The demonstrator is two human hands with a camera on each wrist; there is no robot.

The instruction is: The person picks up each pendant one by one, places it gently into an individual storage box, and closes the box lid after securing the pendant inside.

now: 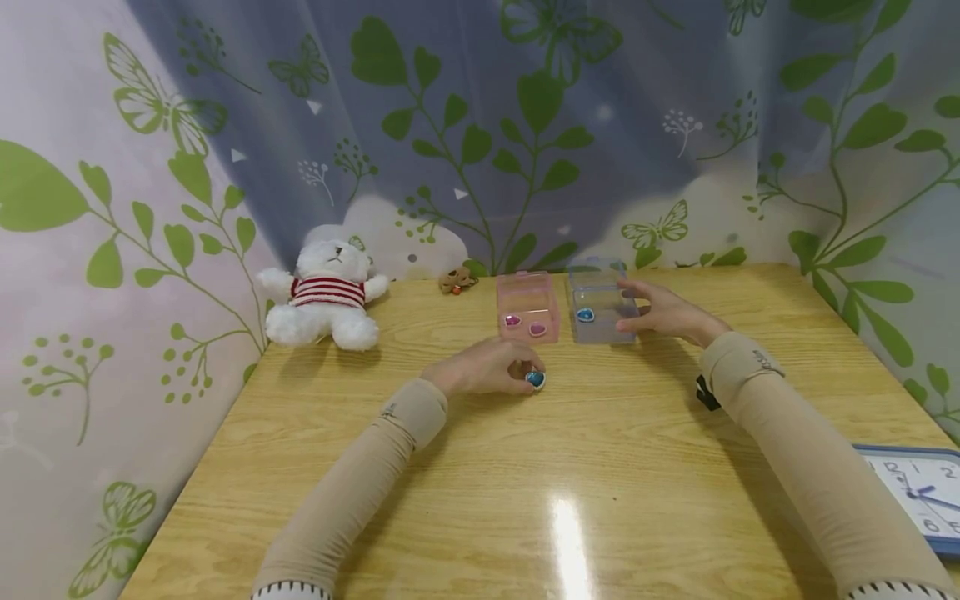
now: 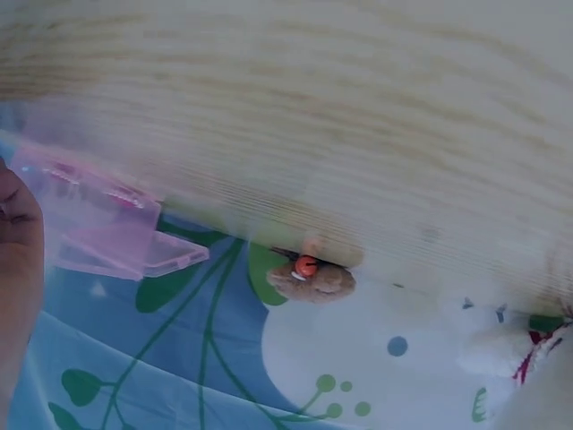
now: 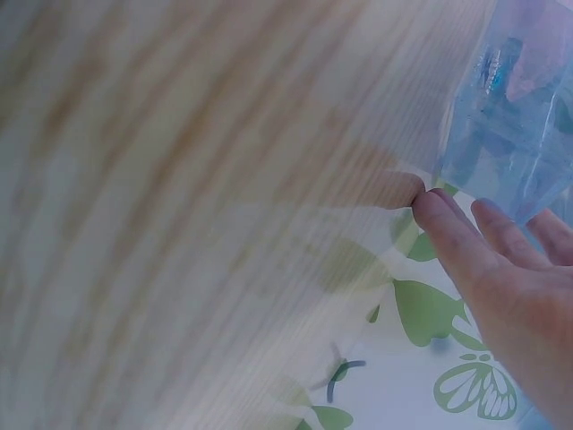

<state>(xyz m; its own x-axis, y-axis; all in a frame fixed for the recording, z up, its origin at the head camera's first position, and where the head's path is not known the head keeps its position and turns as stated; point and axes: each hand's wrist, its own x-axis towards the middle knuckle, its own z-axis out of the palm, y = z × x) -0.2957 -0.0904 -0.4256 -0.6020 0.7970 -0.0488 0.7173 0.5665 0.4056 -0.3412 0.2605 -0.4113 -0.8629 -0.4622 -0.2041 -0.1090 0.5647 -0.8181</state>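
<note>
My left hand pinches a blue gem with a pale rim between thumb and fingers, low over the table in front of the boxes. Beside the clear blue box, at its right side, is my right hand, fingers extended along its wall and lid. The box's lid stands raised, and a second blue gem lies inside. To its left is a pink box with its lid up, containing a magenta gem and a pink gem. The left wrist view hides the held gem.
A white teddy bear in a striped top sits at the back left. A small brown plush charm lies by the curtain. Near the right forearm is a black object; a blue-framed clock lies at the right edge.
</note>
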